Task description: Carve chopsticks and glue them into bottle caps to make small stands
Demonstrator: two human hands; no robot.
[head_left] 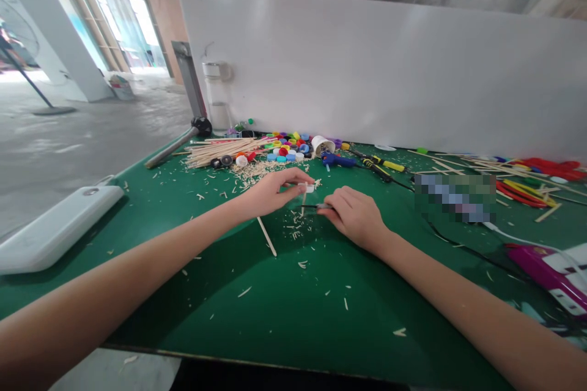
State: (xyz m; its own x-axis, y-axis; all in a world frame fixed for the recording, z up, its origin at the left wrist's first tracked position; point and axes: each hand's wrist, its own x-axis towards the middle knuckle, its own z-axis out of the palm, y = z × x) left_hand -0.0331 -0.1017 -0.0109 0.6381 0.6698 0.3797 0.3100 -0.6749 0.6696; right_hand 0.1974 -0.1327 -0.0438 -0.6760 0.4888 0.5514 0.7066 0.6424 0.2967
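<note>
My left hand (270,192) reaches over the green table (293,293) and pinches a small white bottle cap (309,187) with a thin wooden stick (304,201) standing under it. My right hand (355,216) is closed around a slim dark tool (316,206) whose tip points left at the stick's base. A loose wooden stick (266,236) lies on the table just below my left hand. Wood shavings are scattered around both hands.
At the back lie a bundle of wooden sticks (224,150), coloured bottle caps (287,146), a tipped white cup (322,145), a blue glue gun (337,161) and a yellow-handled screwdriver (387,164). A white device (55,229) sits left, a magenta toy car (548,268) right, and a white board behind.
</note>
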